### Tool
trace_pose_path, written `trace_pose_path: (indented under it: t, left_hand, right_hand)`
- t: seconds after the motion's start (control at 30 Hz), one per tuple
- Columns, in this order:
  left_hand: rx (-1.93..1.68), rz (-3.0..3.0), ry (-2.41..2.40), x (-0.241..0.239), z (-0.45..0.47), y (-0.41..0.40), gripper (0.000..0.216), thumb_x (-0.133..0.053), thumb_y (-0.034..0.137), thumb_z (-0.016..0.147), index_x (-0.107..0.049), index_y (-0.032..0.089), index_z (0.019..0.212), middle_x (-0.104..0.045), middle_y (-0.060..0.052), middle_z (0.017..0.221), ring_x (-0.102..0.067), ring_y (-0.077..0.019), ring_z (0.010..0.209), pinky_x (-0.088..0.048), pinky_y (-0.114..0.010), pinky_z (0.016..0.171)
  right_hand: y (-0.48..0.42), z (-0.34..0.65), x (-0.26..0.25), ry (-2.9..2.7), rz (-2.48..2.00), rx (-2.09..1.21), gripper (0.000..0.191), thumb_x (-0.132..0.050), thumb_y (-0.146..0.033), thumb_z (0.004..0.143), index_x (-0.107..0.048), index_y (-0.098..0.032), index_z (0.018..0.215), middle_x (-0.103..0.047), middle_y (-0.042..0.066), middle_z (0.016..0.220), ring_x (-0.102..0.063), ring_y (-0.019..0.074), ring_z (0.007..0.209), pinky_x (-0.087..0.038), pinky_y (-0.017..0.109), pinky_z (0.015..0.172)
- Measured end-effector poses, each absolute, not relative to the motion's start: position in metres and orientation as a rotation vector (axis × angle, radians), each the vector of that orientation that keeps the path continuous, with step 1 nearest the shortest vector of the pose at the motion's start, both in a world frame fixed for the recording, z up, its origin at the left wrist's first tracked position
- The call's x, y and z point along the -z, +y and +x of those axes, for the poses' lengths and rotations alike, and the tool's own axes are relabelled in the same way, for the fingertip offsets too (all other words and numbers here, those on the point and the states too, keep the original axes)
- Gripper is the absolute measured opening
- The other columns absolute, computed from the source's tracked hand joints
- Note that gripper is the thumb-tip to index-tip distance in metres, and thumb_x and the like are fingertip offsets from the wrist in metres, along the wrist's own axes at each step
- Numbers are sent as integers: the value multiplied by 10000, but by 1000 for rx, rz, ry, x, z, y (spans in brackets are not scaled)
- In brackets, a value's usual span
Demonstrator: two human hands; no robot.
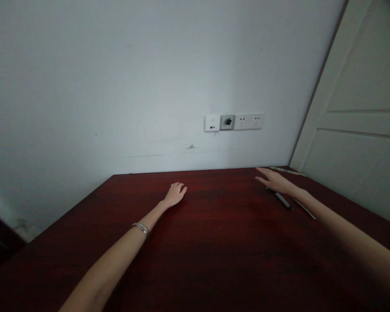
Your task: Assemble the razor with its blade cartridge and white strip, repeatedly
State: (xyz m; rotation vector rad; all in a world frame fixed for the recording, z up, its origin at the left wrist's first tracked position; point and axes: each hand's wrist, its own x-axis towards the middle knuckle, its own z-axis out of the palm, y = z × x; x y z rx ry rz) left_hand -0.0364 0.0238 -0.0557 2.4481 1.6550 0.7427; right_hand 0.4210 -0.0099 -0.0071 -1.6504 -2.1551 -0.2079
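Observation:
My left hand (176, 194) rests on the dark red table (208, 242) left of the middle. Its thumb stands apart from the slightly bent fingers, and it holds nothing. Farther right, my right hand (276, 180) is stretched out with thumb and fingers apart, also holding nothing. Just below it lies a slim grey and black pen-like tool (282, 200); whether the hand touches it I cannot tell. A thin pale stick or strip (305, 209) lies beside that tool, partly hidden by my right wrist. Behind the hand is a flat, patterned strip (287, 171), perhaps a ruler.
A white wall (149, 86) rises along the table's far edge. On it are sockets (248, 121) and a switch plate with a black knob (227, 122). A pale panelled door or cabinet (360, 99) stands at the right. A silver bracelet (141, 228) circles my left wrist.

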Motion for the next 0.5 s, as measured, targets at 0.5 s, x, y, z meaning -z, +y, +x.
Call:
trace_pose_path:
  t: [0.5]
  left_hand:
    - [-876, 2278, 1606, 65, -52, 31, 415, -307, 367, 894, -639, 162, 1035, -614, -65, 1132, -470, -213, 1140, -291, -335, 1023]
  right_hand:
    - [-33, 258, 65, -2421, -1637, -37, 644, -202, -546, 882, -344, -158, 1376, -302, 91, 1441, -259, 237, 1324, -219, 447, 1059]
